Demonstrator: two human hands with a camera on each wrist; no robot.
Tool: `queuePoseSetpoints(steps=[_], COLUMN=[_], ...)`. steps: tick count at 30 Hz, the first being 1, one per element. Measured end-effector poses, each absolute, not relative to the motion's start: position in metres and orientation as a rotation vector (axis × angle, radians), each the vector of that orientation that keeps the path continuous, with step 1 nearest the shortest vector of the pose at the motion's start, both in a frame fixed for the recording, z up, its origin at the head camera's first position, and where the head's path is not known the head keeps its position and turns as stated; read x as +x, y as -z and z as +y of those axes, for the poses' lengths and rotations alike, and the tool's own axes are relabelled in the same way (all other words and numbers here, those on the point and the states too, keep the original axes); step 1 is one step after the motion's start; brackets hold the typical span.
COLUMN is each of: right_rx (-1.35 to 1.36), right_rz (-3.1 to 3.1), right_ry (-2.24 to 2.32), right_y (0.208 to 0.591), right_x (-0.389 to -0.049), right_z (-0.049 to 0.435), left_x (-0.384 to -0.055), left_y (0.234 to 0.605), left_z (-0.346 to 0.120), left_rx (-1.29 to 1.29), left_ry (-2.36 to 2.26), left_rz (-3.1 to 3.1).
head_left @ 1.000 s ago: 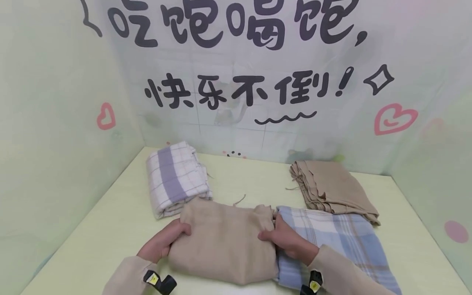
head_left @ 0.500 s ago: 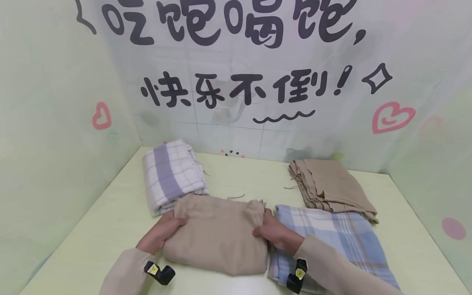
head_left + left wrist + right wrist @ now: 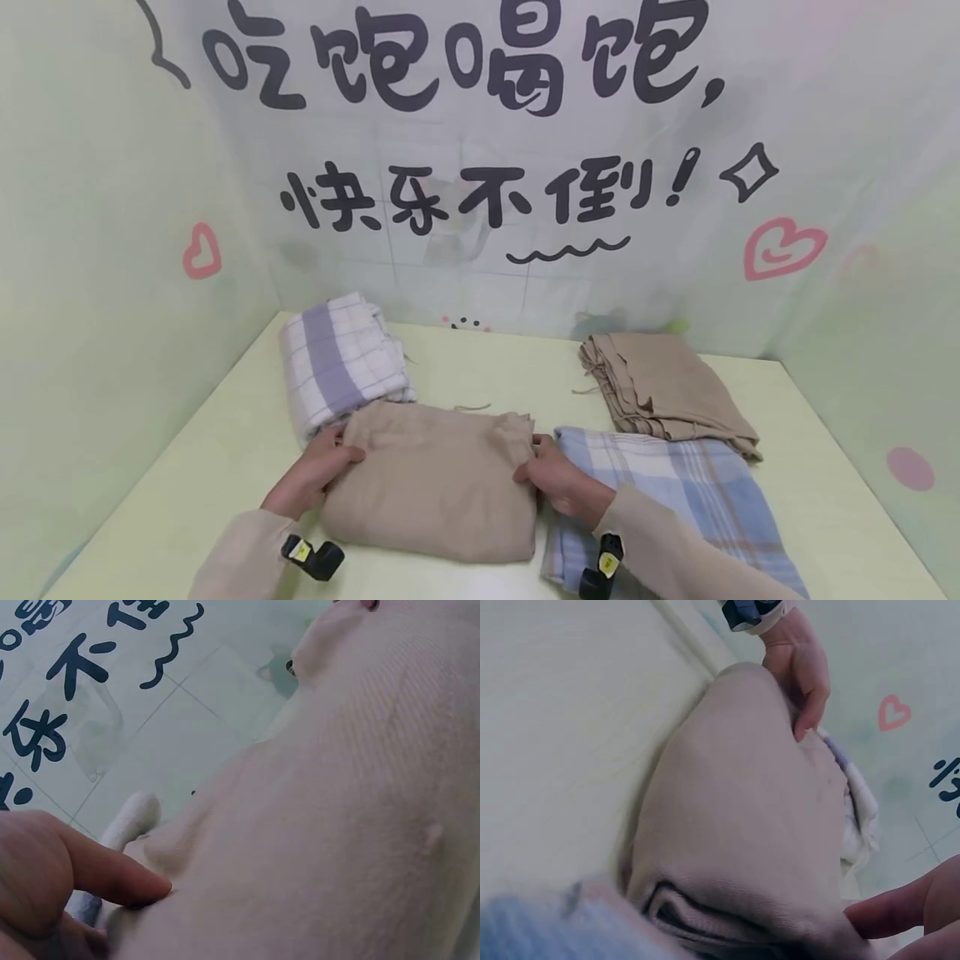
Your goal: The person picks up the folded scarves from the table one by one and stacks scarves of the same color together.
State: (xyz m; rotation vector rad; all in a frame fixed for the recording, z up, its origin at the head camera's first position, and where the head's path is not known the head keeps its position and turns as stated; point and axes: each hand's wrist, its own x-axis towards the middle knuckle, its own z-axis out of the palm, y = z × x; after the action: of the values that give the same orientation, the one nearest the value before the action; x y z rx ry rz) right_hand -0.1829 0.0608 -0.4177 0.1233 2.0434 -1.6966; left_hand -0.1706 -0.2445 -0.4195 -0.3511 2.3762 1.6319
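A folded beige scarf [image 3: 435, 492] lies at the front middle of the table in the head view, held at both sides. My left hand [image 3: 317, 468] grips its left side, thumb on top and the other fingers mostly hidden behind the edge. At the right side my right hand [image 3: 561, 479] holds it likewise, near a gathered corner. In the left wrist view the thumb [image 3: 120, 877] presses on the beige cloth. The right wrist view shows the layered folds of the scarf [image 3: 735, 802] at its near end.
A white-and-purple checked scarf [image 3: 337, 358] lies folded behind my left hand, close to the beige one. To the right is a blue plaid scarf [image 3: 675, 492], with another folded beige scarf [image 3: 667, 383] behind it. Printed walls enclose the table [image 3: 187, 467].
Both hands have shifted the beige scarf slightly left, off the edge of the blue plaid one. Their hold on it stays. The head view has tilted a little.
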Motion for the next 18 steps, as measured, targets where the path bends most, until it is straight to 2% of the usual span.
queuePoseSetpoints(steps=[18], right_rx=[0.139], right_rz=[2.047], right_ry=[1.744], right_y=[0.388], right_x=[-0.185], right_z=[0.071], left_x=[-0.177], left_y=[0.373], left_z=[-0.256], left_rx=[-0.353], left_ry=[-1.557], left_rz=[2.446])
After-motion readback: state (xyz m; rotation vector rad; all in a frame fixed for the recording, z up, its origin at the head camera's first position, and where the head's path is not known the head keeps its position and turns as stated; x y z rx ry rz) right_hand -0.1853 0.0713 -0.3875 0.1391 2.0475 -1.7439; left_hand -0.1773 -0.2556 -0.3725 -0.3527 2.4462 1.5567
